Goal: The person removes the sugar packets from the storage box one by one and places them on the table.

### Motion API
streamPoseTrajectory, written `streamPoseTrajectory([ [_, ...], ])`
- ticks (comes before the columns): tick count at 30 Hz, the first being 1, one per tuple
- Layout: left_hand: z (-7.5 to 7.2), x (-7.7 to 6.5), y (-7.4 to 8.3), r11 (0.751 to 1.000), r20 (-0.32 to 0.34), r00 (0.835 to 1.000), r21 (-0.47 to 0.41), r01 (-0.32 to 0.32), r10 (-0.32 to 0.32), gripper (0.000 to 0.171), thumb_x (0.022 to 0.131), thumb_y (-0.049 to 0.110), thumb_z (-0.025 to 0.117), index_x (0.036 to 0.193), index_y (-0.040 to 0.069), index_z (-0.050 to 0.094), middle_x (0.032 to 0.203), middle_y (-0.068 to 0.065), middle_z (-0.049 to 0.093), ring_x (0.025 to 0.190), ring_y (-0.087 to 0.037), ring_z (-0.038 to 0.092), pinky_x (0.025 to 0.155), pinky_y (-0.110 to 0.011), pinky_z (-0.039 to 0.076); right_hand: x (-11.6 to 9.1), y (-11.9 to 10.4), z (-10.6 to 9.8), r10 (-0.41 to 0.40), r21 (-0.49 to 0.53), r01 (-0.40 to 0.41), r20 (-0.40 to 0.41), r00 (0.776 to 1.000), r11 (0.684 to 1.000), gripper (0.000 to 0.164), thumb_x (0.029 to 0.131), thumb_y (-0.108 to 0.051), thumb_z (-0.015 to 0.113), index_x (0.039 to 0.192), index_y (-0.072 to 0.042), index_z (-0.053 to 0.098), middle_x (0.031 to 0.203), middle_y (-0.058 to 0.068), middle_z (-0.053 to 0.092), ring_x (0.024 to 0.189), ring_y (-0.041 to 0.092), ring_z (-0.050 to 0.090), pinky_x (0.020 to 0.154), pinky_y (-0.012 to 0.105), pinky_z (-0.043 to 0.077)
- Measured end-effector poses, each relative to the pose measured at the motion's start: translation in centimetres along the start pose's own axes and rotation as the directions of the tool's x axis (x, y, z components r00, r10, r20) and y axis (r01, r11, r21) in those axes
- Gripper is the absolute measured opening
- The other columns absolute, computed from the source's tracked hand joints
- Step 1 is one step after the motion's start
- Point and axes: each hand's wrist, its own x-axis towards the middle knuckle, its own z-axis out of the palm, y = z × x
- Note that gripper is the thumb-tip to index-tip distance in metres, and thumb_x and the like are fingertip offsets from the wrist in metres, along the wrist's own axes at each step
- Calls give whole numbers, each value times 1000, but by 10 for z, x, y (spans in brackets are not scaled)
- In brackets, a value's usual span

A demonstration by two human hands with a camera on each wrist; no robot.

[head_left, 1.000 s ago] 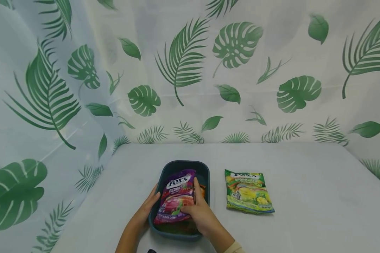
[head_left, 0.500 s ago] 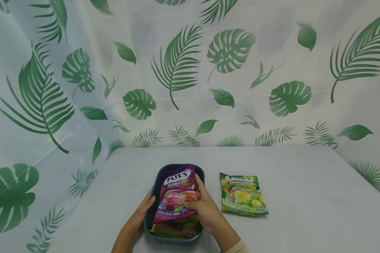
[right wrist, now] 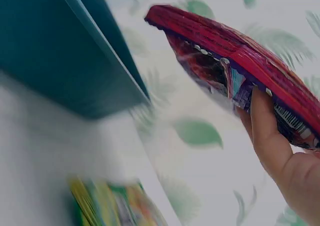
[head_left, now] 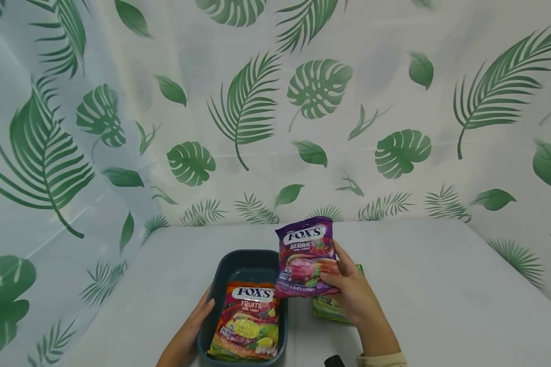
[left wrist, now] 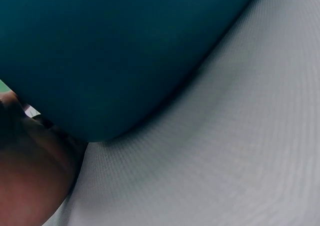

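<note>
My right hand [head_left: 355, 290] grips a purple Fox's Berries candy bag [head_left: 305, 257] at its right edge, thumb in front and fingers behind. The bag is raised beside the right rim of a dark teal box [head_left: 245, 255]. In the right wrist view the bag [right wrist: 225, 51] shows its lower seam, with fingers [right wrist: 267, 131] under it. A red Fox's Fruits candy bag [head_left: 248, 321] lies face up inside the box. My left hand [head_left: 193, 326] rests against the box's left wall; the left wrist view shows the box's outer side [left wrist: 115, 61] and part of that hand.
A green and yellow candy bag [head_left: 331, 308] lies on the white table [head_left: 431, 290] right of the box, partly hidden behind my right hand and the berries bag. A black object [head_left: 334, 361] pokes in at the bottom edge. Leaf-printed curtains [head_left: 257, 127] enclose the table.
My right hand has lifted the berries bag out of the box and to the right, uncovering the fruits bag. My left hand stays at the box's side. The head view has shifted slightly.
</note>
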Motion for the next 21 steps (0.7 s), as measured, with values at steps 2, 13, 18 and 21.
streamPoseTrajectory([
  [2, -2, -1, -2, 1000, 47, 999, -15, -18, 19, 72, 94, 53, 29, 146, 25, -13, 152, -16, -12, 137, -43, -8, 105, -64, 3, 0, -2, -17, -11, -9, 11, -29, 1000, 1000, 73, 89, 3, 47, 147, -29, 16, 136, 14, 32, 96, 14, 58, 77, 27, 52],
  [13, -7, -2, -6, 998, 168, 986, -55, -15, 24, 68, 96, 53, 19, 143, 25, -22, 150, -22, -15, 136, -44, 3, 105, -63, 15, -5, -7, -85, 5, 53, 6, -210, 978, 999, 68, 92, -5, 49, 147, -28, 16, 100, -18, 55, 86, 3, 62, 77, 25, 53],
  [18, -5, -1, -6, 998, 185, 982, -49, -32, 40, 67, 97, 51, 17, 142, 24, -22, 150, -23, -14, 136, -43, 7, 105, -62, 18, 11, 21, -143, 21, 124, 19, -314, 949, 992, 69, 86, -13, 62, 143, -34, 27, 98, -17, 55, 85, 4, 63, 76, 29, 54],
  [21, -5, -1, -5, 999, 176, 984, -41, -29, 35, 68, 96, 52, 19, 143, 22, -22, 150, -24, -10, 134, -38, 17, 105, -57, 23, 25, 45, -185, 13, 205, 72, -385, 923, 976, 70, 78, -17, 71, 137, -36, 37, 106, -11, 52, 86, 7, 63, 73, 33, 55],
])
